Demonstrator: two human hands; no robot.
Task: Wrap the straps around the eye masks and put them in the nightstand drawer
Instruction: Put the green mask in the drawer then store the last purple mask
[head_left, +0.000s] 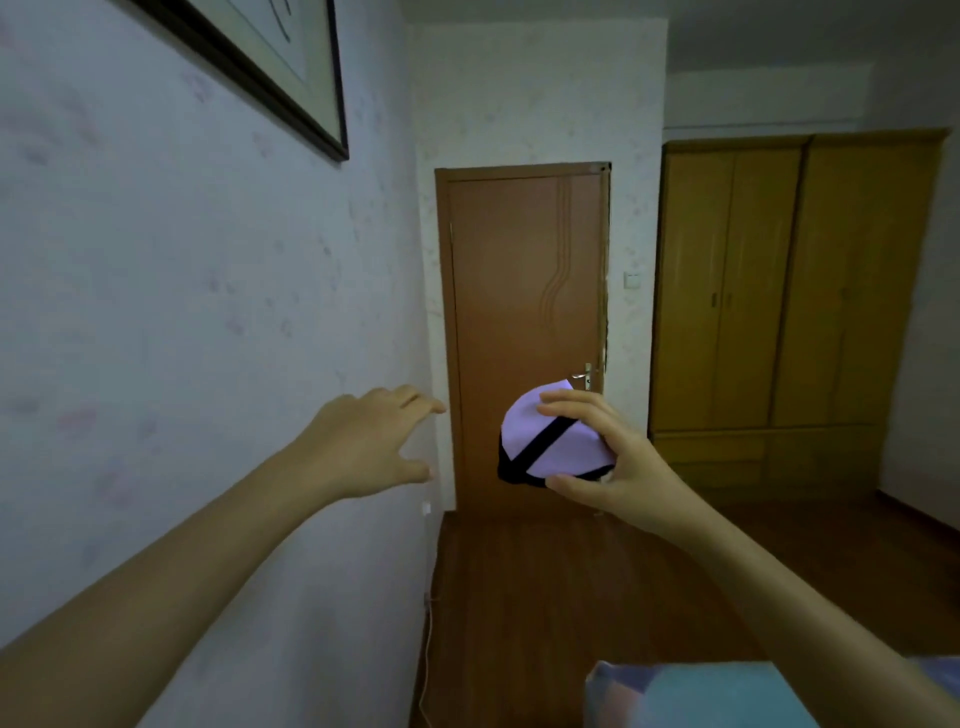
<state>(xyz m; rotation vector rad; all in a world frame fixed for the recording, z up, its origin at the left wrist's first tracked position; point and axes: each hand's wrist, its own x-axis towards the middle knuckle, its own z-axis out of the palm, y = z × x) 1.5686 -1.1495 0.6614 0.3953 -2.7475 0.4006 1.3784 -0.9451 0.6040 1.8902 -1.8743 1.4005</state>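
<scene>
Right hand around strap-wrapped eye mask, left hand empty.

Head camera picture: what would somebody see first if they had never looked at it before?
First comes the purple eye mask with a black strap wrapped across it, gripped in the right hand mid-picture. The left hand reaches out empty beside it, fingers spread. Behind them stands a closed brown door, with a wooden wardrobe to the right.

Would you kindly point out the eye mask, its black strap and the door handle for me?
eye mask (524, 421): head view, on its lilac upper face.
black strap (543, 441): head view, mid-band crossing the mask.
door handle (582, 374): head view, on the metal lever.
</scene>
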